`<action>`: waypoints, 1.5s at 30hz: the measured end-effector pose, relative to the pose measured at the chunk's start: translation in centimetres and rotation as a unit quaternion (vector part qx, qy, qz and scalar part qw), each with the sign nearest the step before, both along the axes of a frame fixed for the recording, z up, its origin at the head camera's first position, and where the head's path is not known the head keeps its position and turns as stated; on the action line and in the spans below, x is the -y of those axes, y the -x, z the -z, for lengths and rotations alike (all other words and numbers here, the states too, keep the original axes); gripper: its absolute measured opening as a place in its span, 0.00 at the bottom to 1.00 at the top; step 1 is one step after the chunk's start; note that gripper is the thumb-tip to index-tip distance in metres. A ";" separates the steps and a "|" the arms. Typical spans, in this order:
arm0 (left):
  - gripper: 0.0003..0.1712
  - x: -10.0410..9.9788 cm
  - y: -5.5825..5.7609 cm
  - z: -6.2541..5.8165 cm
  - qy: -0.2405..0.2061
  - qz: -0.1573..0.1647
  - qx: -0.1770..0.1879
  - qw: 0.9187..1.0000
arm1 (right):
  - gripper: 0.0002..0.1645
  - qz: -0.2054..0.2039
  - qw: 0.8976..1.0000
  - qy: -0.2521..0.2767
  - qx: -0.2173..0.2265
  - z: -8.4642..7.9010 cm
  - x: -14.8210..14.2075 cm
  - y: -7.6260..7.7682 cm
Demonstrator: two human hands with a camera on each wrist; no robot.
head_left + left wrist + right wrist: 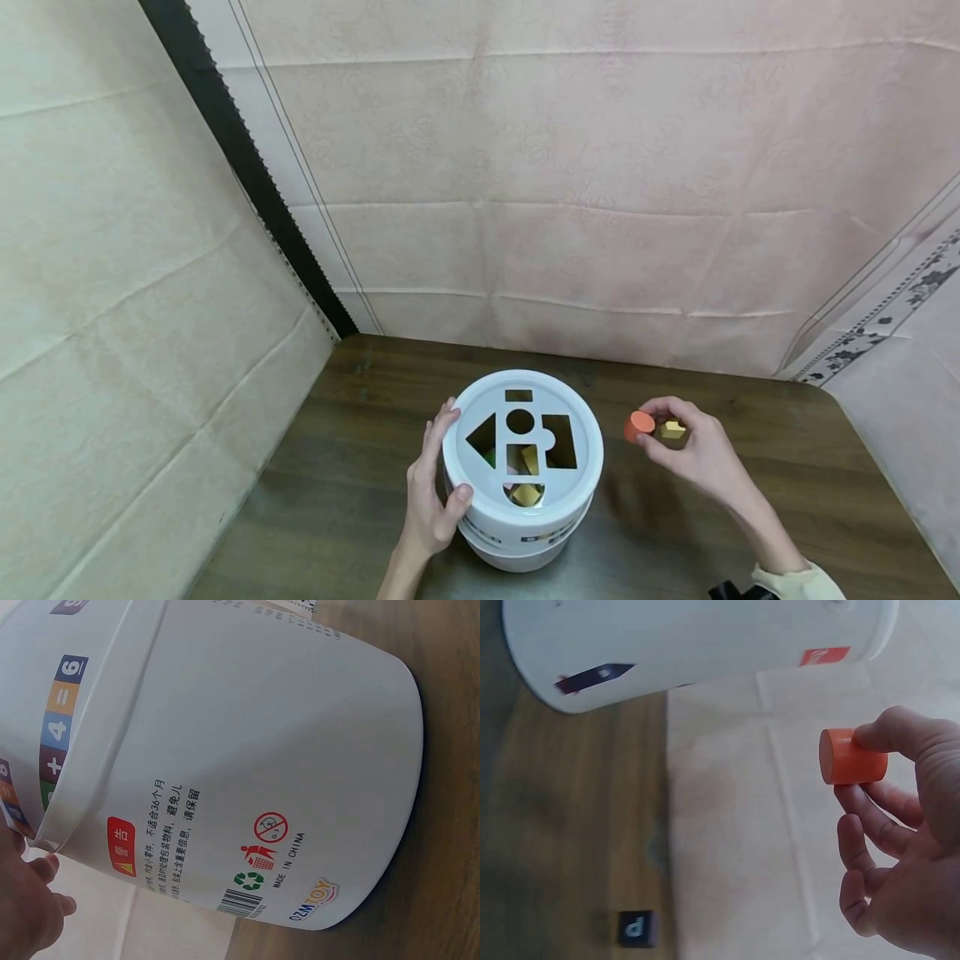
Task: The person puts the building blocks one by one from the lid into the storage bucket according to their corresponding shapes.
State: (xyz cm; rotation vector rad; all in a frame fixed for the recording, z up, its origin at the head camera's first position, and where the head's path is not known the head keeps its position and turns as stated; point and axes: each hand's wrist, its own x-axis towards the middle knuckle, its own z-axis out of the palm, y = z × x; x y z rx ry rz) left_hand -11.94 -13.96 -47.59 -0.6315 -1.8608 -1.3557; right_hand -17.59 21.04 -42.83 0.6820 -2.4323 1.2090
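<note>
A white shape-sorter bucket [525, 533] stands upright on the table, its white lid [480, 492] pierced with differently shaped holes. Through the holes, yellow pieces and a bit of green show inside. My left hand [435, 500] grips the lid's left edge, thumb at the front and fingers round the side; the left wrist view shows some of its fingers [52, 870] at the rim. To the right of the bucket, my right hand [697, 450] pinches an orange cylinder block [851, 757] between thumb and fingers, held apart from the lid.
Behind the right hand, a yellow block [672, 429] is partly visible. In the right wrist view a dark block with a letter [636, 928] lies on the wooden table [322, 500]. Cloth-covered walls [600, 183] border the table at the back and sides.
</note>
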 end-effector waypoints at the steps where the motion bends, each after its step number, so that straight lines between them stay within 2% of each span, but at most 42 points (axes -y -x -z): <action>1: 0.42 0.0 0.0 0.0 0.000 -0.001 -0.001 1.000 | 0.24 -0.003 1.000 0.004 -0.001 -0.4 0.1 0.0; 12: 0.41 0.0 0.0 -0.1 0.001 -0.001 0.004 1.000 | 0.26 -0.029 0.998 -0.005 -0.061 -3.8 1.8 -0.5; 20: 0.41 0.1 -0.1 0.0 0.000 -0.004 0.007 1.000 | 0.27 -0.061 0.996 -0.002 -0.069 -5.5 3.8 -0.3; 36: 0.41 0.0 0.0 0.0 0.001 -0.005 0.000 1.000 | 0.23 -0.130 0.988 -0.020 -0.083 -6.6 8.0 1.3; 45: 0.41 0.0 -0.2 0.0 -0.005 0.004 0.020 1.000 | 0.22 -0.161 0.986 -0.032 -0.037 -6.3 10.0 1.6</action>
